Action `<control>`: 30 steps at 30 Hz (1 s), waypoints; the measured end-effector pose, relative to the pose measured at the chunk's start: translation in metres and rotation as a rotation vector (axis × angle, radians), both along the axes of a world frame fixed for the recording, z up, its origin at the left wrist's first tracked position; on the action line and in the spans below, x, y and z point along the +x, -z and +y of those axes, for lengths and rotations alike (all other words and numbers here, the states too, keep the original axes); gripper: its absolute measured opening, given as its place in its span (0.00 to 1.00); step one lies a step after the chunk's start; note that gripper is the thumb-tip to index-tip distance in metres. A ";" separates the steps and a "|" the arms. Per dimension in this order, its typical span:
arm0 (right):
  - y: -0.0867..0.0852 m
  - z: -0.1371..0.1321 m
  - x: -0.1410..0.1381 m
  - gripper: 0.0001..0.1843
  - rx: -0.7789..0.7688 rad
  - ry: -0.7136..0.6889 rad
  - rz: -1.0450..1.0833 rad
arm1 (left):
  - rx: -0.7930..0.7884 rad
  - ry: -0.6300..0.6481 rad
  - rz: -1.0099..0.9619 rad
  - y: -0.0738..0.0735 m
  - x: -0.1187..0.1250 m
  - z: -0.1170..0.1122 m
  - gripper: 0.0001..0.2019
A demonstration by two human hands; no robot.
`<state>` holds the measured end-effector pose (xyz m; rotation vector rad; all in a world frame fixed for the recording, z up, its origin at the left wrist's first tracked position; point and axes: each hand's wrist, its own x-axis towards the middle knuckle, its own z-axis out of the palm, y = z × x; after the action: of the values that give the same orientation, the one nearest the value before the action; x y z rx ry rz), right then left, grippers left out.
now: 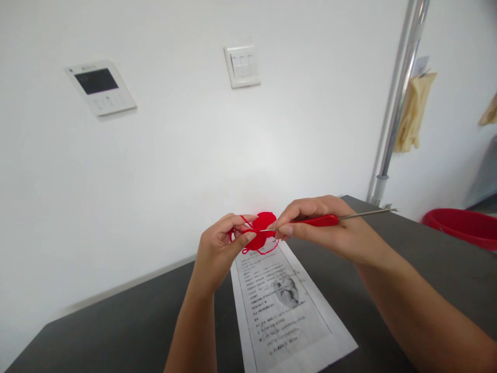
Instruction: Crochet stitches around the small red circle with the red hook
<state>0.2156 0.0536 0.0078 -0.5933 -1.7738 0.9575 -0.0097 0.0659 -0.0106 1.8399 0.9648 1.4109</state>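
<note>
My left hand pinches a small red crochet piece between thumb and fingers, with a strand of red yarn running up over the fingers. Between thumb and fingertips, my right hand grips a crochet hook with a red handle. One thin metal end points left and meets the red piece; the other metal end sticks out to the right past the hand. More red yarn shows just behind the fingers, and a loose loop hangs beneath. Whether the hook tip is inside a stitch is too small to tell.
Under my hands, a printed sheet with a picture lies on the dark table. A white wall stands behind, with a switch and a panel. To the right are a metal pole, hanging yellowish gloves and a red basin.
</note>
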 end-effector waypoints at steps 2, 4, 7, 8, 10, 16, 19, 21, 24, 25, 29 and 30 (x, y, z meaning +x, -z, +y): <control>0.001 0.002 0.000 0.04 -0.061 -0.027 0.061 | 0.003 0.009 0.003 0.000 -0.002 0.002 0.06; 0.004 0.007 -0.001 0.03 -0.123 -0.071 0.123 | -0.008 0.025 -0.017 0.002 -0.004 0.004 0.05; 0.012 0.018 -0.010 0.07 -0.194 -0.170 0.240 | -0.098 0.083 -0.150 0.003 -0.004 0.004 0.06; 0.015 0.022 -0.014 0.10 -0.190 -0.196 0.273 | -0.146 0.109 -0.204 0.002 -0.004 0.003 0.07; 0.023 0.027 -0.022 0.11 -0.100 -0.214 0.318 | -0.255 0.172 -0.280 0.000 -0.003 -0.001 0.09; 0.032 0.032 -0.029 0.04 0.656 -0.050 0.102 | -0.428 0.304 -0.312 -0.009 -0.001 -0.010 0.14; 0.030 0.034 -0.027 0.08 0.872 -0.018 -0.053 | -0.401 0.252 -0.294 -0.010 -0.006 -0.010 0.13; 0.029 0.034 -0.026 0.10 0.891 -0.023 -0.091 | -0.358 0.199 -0.219 -0.011 -0.011 -0.010 0.11; 0.030 0.032 -0.028 0.08 0.795 0.013 -0.085 | -0.244 0.044 -0.065 -0.012 -0.016 -0.009 0.09; 0.030 0.031 -0.029 0.08 0.764 0.018 -0.067 | -0.220 0.008 -0.043 -0.012 -0.017 -0.009 0.09; 0.034 0.029 -0.033 0.07 0.715 0.030 0.003 | -0.259 0.080 -0.186 -0.009 -0.011 -0.009 0.15; 0.036 0.029 -0.034 0.06 0.707 0.050 0.020 | -0.280 0.110 -0.228 -0.008 -0.008 -0.009 0.17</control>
<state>0.1814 0.0822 -0.0278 -0.1692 -1.9099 0.2527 -0.0181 0.0567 -0.0023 1.4708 0.8808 1.3118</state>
